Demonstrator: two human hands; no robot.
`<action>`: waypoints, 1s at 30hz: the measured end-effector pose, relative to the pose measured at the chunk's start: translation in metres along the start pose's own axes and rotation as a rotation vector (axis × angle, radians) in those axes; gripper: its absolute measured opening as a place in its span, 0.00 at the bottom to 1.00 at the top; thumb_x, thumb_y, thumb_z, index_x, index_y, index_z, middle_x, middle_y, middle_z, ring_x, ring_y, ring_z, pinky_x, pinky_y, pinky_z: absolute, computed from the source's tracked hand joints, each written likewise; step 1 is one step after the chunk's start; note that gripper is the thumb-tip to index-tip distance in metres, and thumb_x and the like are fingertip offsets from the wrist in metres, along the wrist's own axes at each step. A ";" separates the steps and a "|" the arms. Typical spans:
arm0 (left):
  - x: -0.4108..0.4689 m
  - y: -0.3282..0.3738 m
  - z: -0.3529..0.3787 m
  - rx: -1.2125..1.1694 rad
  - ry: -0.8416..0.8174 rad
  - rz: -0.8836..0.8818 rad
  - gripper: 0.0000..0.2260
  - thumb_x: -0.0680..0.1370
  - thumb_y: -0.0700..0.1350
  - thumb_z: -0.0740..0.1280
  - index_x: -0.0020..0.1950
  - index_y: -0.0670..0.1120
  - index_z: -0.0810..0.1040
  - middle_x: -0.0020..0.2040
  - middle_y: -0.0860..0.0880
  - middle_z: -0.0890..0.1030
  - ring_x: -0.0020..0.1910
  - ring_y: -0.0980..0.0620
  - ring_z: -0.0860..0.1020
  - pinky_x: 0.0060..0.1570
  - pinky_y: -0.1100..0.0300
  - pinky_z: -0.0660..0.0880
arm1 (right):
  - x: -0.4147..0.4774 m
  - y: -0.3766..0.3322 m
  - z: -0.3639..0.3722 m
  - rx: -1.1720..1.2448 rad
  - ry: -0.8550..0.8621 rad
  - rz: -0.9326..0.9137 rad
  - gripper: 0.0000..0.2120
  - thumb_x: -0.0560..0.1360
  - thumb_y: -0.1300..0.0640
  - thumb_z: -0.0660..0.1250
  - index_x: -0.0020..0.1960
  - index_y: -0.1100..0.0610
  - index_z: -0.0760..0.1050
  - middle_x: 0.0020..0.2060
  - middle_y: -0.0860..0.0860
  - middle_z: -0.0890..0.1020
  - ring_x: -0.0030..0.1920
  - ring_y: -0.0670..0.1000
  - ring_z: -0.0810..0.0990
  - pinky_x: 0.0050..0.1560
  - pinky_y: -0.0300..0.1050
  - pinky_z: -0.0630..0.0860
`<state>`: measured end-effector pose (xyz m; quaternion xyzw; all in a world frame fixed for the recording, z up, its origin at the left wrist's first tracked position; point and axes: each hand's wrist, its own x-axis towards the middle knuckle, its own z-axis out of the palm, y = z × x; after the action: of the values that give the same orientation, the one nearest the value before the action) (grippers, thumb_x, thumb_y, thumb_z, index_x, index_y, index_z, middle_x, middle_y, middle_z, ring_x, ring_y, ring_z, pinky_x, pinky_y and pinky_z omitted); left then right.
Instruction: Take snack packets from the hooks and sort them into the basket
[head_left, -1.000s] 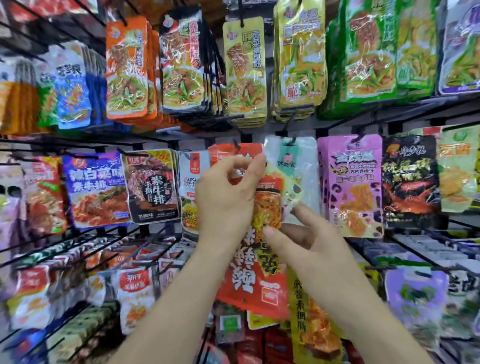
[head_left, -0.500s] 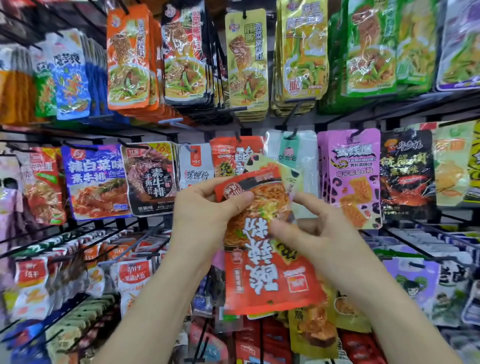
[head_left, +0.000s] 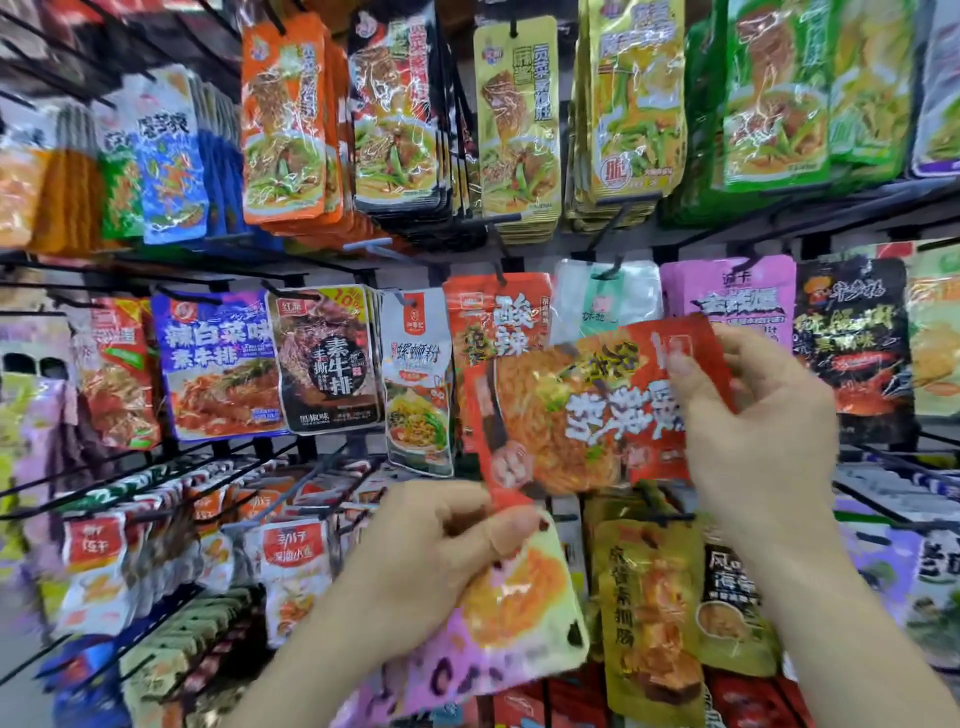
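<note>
The right hand (head_left: 753, 431) grips a red noodle packet (head_left: 576, 415) by its right end, with the thumb pressed on the printed front and the fingers hidden behind. The packet is off its hook and lies turned on its side in front of the rack, so its white lettering runs sideways. Its far edge covers part of the hanging red packets (head_left: 483, 322) of the same kind, which hang from a black wire hook (head_left: 501, 270). It also covers the lower half of a pale clear packet (head_left: 602, 301).

Below, the left hand (head_left: 441, 551) pinches a pale yellow and pink packet (head_left: 524, 613), thumb on top. Blur smears its print, and its lower edge is lost among the packets beneath. The red packet's lower left corner reaches the left hand's fingers, but whether they hold it too cannot be told. The right wrist hides part of a mustard-yellow packet (head_left: 644, 613).
</note>
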<state>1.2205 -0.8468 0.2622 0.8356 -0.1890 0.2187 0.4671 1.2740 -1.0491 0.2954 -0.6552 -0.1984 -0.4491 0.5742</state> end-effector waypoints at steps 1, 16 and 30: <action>-0.005 -0.006 -0.005 0.075 -0.029 0.025 0.20 0.73 0.64 0.68 0.27 0.53 0.74 0.23 0.58 0.68 0.24 0.62 0.65 0.27 0.69 0.60 | 0.004 -0.002 -0.002 -0.049 -0.005 -0.053 0.12 0.75 0.58 0.71 0.41 0.40 0.78 0.39 0.36 0.82 0.38 0.43 0.81 0.41 0.45 0.79; 0.056 0.000 -0.042 -0.125 0.292 0.077 0.06 0.76 0.45 0.70 0.38 0.49 0.82 0.27 0.52 0.80 0.26 0.59 0.72 0.29 0.66 0.69 | 0.037 -0.026 0.056 0.199 -0.496 0.169 0.06 0.66 0.59 0.77 0.43 0.53 0.84 0.33 0.50 0.85 0.34 0.45 0.82 0.39 0.38 0.79; 0.099 0.005 -0.047 -0.149 0.450 0.267 0.19 0.79 0.45 0.65 0.68 0.62 0.70 0.18 0.55 0.65 0.20 0.57 0.59 0.26 0.64 0.67 | 0.062 -0.029 0.090 0.290 -0.165 0.284 0.06 0.73 0.59 0.73 0.37 0.57 0.81 0.34 0.50 0.86 0.36 0.49 0.84 0.42 0.48 0.82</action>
<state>1.2917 -0.8199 0.3414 0.6970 -0.2045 0.4441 0.5246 1.3158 -0.9740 0.3680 -0.6216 -0.2129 -0.2754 0.7017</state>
